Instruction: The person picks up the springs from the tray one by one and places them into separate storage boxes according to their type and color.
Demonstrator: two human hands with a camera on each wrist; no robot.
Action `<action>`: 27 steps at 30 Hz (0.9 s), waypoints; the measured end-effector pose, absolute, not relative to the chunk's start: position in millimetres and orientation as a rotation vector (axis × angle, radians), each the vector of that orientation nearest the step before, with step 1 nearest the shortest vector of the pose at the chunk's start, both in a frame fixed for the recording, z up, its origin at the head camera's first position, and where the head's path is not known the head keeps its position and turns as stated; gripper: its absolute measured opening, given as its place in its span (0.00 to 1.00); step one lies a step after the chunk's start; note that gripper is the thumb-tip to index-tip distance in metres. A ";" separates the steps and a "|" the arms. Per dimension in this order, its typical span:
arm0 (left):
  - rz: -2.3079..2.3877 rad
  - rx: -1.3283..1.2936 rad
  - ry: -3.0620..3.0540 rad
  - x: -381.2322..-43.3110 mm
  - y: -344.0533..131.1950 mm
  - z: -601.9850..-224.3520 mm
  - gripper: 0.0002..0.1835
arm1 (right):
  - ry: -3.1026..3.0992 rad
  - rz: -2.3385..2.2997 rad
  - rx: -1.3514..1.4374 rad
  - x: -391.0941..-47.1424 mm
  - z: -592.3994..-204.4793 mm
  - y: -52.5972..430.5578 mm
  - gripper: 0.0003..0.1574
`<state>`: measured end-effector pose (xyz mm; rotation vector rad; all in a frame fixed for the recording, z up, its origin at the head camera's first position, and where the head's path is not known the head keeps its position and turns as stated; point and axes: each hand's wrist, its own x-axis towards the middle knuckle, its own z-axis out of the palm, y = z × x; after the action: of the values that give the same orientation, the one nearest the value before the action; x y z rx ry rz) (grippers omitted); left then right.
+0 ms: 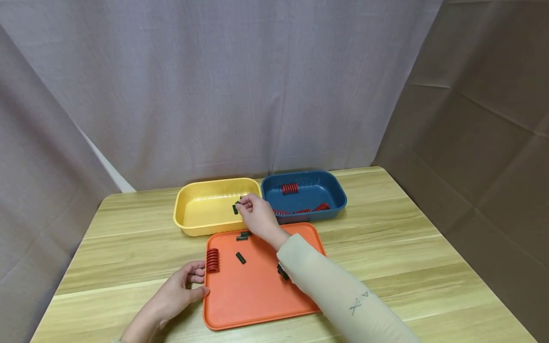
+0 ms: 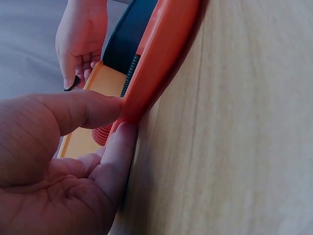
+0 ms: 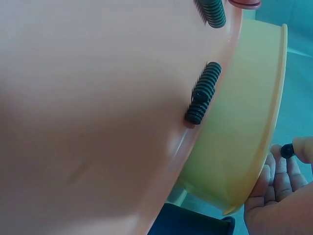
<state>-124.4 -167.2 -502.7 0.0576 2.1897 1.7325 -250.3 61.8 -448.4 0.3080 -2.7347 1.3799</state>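
Note:
My right hand (image 1: 260, 218) is over the right end of the yellow bin (image 1: 188, 230), pinching a small dark spring (image 3: 287, 151) between thumb and fingers. Inside that bin, beside the fingertips, lies another dark green spring (image 1: 235, 209). At the left edge of the orange tray (image 1: 257, 297), my left hand (image 1: 176, 291) grips the rim, its thumb laid over the edge. On the tray a large red spring (image 1: 212, 260) stands near those fingers. One dark green spring (image 1: 241, 258) lies toward the middle, and paired green springs (image 3: 203, 93) rest by the far rim.
To the right of the yellow bin, a blue bin (image 1: 339, 209) holds several red springs (image 1: 289, 188). More dark springs (image 1: 282, 272) on the tray are partly covered by my right sleeve (image 1: 339, 290). A grey curtain (image 1: 223, 95) hangs behind the wooden table (image 1: 394, 267).

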 end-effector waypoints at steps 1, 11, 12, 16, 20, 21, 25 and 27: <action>1.731 0.056 2.192 -124.4 -167.1 -502.8 0.35 | -2.735 1.379 0.309 -250.1 -448.2 61.9 0.10; 1.728 0.074 2.213 -123.4 -166.6 -503.0 0.35 | -2.758 1.350 0.353 -248.7 -447.6 65.8 0.10; 1.729 0.076 2.213 -123.2 -166.7 -503.1 0.35 | -2.756 1.347 0.367 -248.7 -447.9 66.8 0.10; 1.734 0.078 2.207 -123.2 -166.8 -503.3 0.35 | -2.740 1.352 0.427 -247.4 -448.1 71.8 0.10; 1.735 0.085 2.199 -123.5 -167.3 -503.5 0.35 | -2.726 1.378 0.482 -243.6 -446.1 77.7 0.13; 1.737 0.086 2.196 -123.6 -167.4 -503.5 0.35 | -2.725 1.380 0.497 -242.4 -445.6 79.1 0.14; 1.742 0.087 2.190 -124.1 -167.5 -503.5 0.35 | -2.745 1.369 0.549 -237.9 -445.2 84.4 0.16; 1.742 0.084 2.192 -124.2 -167.6 -503.4 0.35 | -2.765 1.361 0.577 -234.9 -445.2 87.0 0.16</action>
<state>-124.2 -167.6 -503.4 0.0837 2.1925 1.7417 -234.9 87.0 -445.2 0.5769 -2.7651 1.3608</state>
